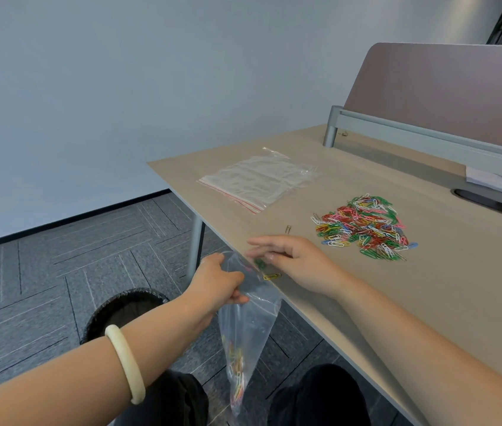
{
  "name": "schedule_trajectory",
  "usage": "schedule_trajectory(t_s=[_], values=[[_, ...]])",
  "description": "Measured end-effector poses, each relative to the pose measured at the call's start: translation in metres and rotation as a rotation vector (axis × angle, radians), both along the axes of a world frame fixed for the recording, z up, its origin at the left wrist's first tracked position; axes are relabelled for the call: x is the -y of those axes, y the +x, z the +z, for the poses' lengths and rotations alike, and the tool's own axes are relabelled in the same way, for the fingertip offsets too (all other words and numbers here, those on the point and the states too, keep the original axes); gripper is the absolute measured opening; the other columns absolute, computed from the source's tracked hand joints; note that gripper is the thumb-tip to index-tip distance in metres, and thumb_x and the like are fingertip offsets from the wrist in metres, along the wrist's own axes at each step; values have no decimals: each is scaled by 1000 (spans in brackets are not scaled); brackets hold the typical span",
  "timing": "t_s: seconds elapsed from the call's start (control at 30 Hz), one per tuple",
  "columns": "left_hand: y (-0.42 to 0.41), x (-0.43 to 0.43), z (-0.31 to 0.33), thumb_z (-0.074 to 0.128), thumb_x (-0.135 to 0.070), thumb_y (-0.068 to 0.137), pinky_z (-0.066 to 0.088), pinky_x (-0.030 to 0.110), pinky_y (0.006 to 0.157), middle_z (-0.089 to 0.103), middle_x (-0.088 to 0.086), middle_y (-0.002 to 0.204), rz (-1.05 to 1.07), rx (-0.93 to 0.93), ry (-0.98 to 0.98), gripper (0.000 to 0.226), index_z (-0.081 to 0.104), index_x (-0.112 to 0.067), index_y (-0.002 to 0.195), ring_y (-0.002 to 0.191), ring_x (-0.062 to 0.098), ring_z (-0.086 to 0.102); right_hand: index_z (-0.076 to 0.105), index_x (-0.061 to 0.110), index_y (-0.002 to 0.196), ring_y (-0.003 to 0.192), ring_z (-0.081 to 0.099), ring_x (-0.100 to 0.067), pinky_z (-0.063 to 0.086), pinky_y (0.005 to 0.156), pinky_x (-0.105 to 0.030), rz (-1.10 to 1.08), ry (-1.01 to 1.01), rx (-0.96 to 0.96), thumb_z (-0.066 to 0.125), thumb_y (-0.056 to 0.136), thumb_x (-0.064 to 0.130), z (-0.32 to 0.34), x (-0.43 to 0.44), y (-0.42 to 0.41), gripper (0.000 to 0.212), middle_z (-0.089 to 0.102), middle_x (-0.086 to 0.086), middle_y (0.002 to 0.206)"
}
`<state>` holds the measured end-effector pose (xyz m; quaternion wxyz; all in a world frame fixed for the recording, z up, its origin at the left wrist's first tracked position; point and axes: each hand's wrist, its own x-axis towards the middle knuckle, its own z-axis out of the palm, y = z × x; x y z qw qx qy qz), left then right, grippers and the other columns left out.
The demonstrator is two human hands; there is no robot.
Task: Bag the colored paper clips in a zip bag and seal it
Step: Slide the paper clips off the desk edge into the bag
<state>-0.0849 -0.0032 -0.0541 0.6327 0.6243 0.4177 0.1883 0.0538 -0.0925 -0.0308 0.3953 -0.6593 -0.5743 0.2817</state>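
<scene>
Closest to me is the left forearm with its pale bangle point(125, 361), above dark-trousered knees. The left hand point(216, 284) pinches the rim of a clear zip bag point(249, 327), holding its mouth against the near-left edge of the desk point(428, 287) while the body hangs below the edge. The right hand point(295, 259) rests on the desk at that mouth, fingers loosely bent. I cannot tell whether they pinch the green clips point(259, 263) at their tips or have let go. A yellow clip point(272, 276) lies right on the edge beside the mouth.

I judge the job early: only a small cluster of colored clips point(237, 373) sits in the bag's bottom corner. The main pile of paper clips point(363, 229) lies on the desk, well apart from the bag, toward the right. One dark stray clip point(288, 229) lies between pile and hand. Most of the loading is left, and the seal is undone.

Spare zip bags point(259, 179) with red seal strips lie toward the desk's far-left corner. A brown divider panel point(446, 93) runs along the far edge. Below are grey patterned carpet point(44, 256), a black bin point(127, 309) and a plain pale wall point(120, 87).
</scene>
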Motion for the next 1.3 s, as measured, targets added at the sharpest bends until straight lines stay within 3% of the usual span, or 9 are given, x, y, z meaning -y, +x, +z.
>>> schedule_trajectory(t_s=[0.17,0.3,0.4,0.6,0.73,0.87,0.93,1.17,1.3], values=[[-1,0,-1,47,3,84,59,23,55,55,19,121,20,-8,10,64,28,-10,144,31,3,52,47,17,132,127,46,-8,28,105,-16,-173,41,168,42,95,9,9,5,27,38,53,4,134],[-1,6,3,47,2,85,58,21,54,45,17,138,17,-18,32,66,23,-9,146,31,4,52,30,17,142,143,16,-14,7,111,-21,-172,-209,545,33,99,28,-1,4,47,45,23,-2,154],[0,6,5,47,3,85,58,21,54,44,18,140,20,-34,40,67,23,-9,146,31,3,52,39,18,137,141,22,-11,10,112,-22,-125,-183,547,33,99,26,-5,1,42,40,32,1,151],[0,9,5,46,4,85,58,23,56,61,10,82,-3,-12,24,51,41,-9,135,29,4,49,55,20,126,122,42,3,26,97,1,-2,-76,241,44,95,13,-8,12,12,33,49,16,128],[-2,8,2,47,3,83,59,23,55,48,28,134,-13,-44,23,64,31,-11,144,31,4,52,55,19,125,111,54,4,37,97,-8,42,-25,42,44,94,7,-6,13,-4,35,61,7,123],[-3,13,6,45,4,85,57,20,53,62,14,88,0,-17,3,64,27,-10,145,30,4,52,53,20,124,112,55,-3,38,96,-11,-79,112,-96,43,93,1,3,11,1,38,63,5,116],[-3,13,6,46,3,85,58,19,51,62,20,109,10,-19,-7,67,23,-10,147,31,4,53,53,16,124,110,58,-7,40,92,-11,-157,147,-125,42,93,0,7,16,11,37,63,1,116],[-5,16,8,45,3,85,57,18,52,59,25,117,-4,-44,11,66,24,-9,146,34,5,53,63,21,117,124,43,-4,26,109,-22,-47,-42,370,57,89,19,-1,36,34,28,51,4,136],[-5,17,7,46,4,85,58,21,54,54,8,66,3,-30,-1,66,23,-8,146,30,3,50,56,24,125,137,24,-10,6,110,-10,64,-24,572,52,92,25,-16,31,22,33,37,2,147]])
